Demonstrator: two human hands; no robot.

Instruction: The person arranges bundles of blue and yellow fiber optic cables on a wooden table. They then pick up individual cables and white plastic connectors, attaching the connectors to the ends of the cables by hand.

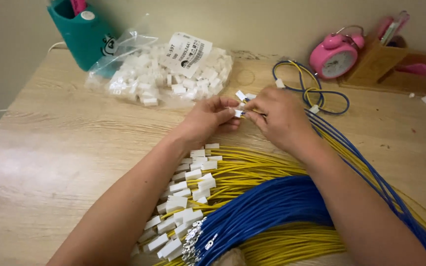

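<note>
My left hand (212, 117) pinches a small white plastic connector (238, 113) at its fingertips. My right hand (278, 116) meets it from the right, holding a thin wire end at the connector; another white connector (241, 95) shows just above the fingers. Below my wrists lies a bundle of yellow wires (245, 170) whose ends carry several white connectors (188, 189). A bundle of blue wires (267, 207) with bare metal terminals (195, 241) lies across it.
A clear plastic bag of loose white connectors (171, 74) sits at the back. A teal container (80, 32) stands back left. A pink alarm clock (335, 54), a wooden pen holder (378, 59) and a coiled blue-yellow wire pair (311, 91) are back right on the wooden table (50, 148).
</note>
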